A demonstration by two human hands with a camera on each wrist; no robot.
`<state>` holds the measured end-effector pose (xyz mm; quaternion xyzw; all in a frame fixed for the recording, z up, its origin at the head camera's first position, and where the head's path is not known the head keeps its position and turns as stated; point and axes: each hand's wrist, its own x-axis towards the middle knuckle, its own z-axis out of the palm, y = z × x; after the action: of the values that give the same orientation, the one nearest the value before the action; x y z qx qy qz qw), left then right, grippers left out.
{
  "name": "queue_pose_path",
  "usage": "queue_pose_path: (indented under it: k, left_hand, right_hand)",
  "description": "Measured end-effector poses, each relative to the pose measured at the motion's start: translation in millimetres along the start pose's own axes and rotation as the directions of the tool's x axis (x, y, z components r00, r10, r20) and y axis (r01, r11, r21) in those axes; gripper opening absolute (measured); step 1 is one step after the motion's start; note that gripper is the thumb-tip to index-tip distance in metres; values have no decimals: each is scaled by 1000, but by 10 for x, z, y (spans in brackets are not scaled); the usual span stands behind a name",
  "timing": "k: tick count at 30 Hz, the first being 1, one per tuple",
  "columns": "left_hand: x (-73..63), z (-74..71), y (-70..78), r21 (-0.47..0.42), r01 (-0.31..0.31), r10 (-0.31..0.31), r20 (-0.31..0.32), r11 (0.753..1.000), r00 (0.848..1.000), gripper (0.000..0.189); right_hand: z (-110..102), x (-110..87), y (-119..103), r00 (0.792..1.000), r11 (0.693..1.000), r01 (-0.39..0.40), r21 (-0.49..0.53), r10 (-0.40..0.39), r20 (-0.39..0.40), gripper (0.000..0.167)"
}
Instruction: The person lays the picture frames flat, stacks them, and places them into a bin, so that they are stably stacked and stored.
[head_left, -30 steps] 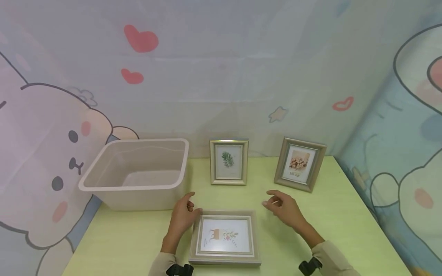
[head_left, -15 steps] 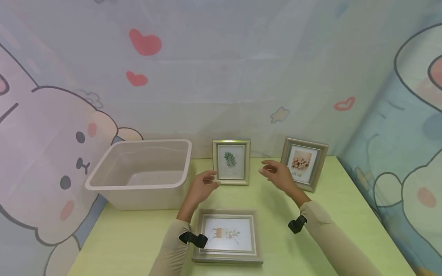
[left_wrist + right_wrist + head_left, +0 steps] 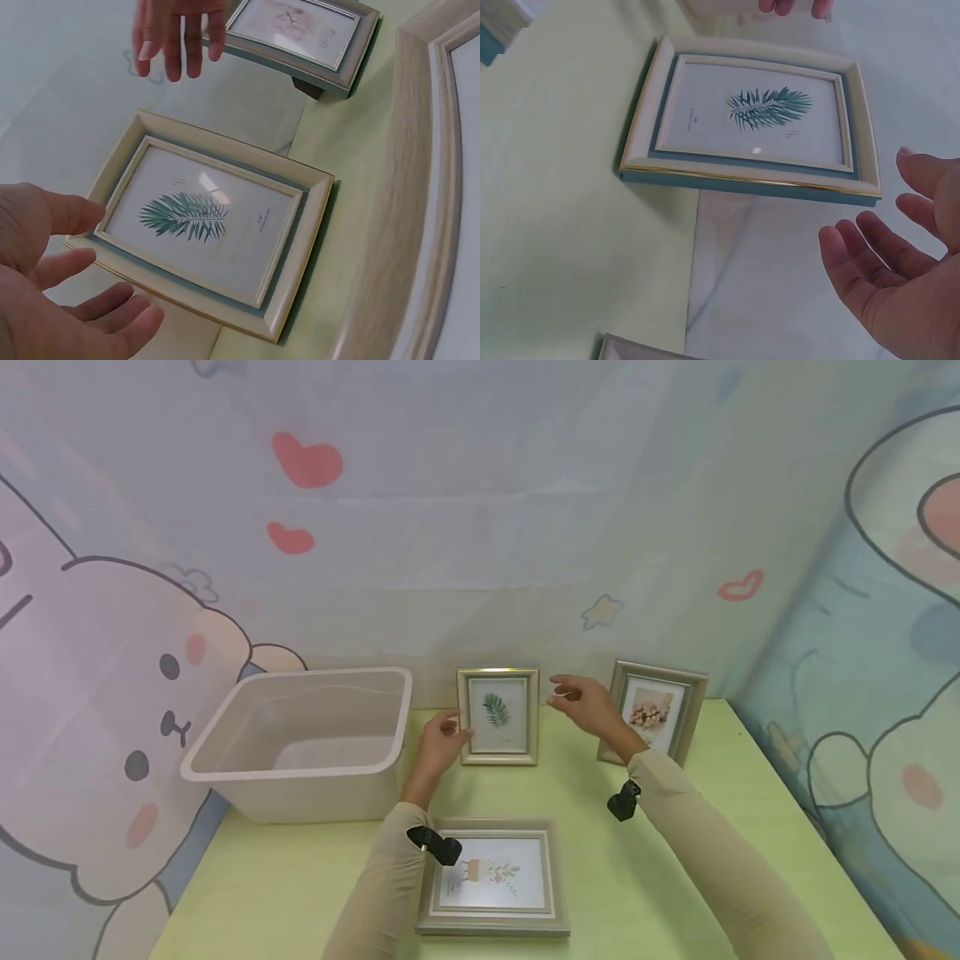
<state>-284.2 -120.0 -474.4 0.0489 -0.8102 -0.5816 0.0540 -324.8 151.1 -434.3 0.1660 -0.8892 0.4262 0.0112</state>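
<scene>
A picture frame with a green leaf print stands upright by the back wall in the head view. At its left edge is my left hand, thumb and fingers spread apart with nothing between them. The left wrist view has the thumb over the moulding and the fingers around the side. My right hand hovers just off the frame's right edge, fingers loosely bent. A gap shows between those fingers and the leaf print frame in the right wrist view.
A second standing frame with a nut photo leans at the right, partly behind my right hand and forearm. A larger frame with a deer print lies flat near the front, below my left sleeve. To the left stands a beige plastic bin.
Both hands have moved away from the front frame toward the back, up to either side of the leaf print frame. The frames and bin stay in place.
</scene>
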Motion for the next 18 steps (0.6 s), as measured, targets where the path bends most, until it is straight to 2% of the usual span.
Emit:
queue_pose_path:
  k: [5, 11, 15, 18]
  left_hand:
    - [64, 87, 17, -67, 39, -43, -60, 997, 997, 52]
    - [173, 147, -102, -123, 68, -73, -40, 990, 997, 58]
    - [241, 164, -244, -185, 84, -88, -13, 979, 996, 59]
    - [299, 161, -310, -215, 68, -75, -24, 974, 997, 56]
  right_hand:
    - [28, 93, -87, 1000, 1000, -15, -2, 15, -9, 50]
    - [53, 178, -137, 998, 998, -57, 24, 57, 1, 55]
    - [58, 237, -125, 999, 999, -44, -6, 44, 1, 56]
    - [59, 281, -118, 1000, 999, -25, -49, 26, 13, 56]
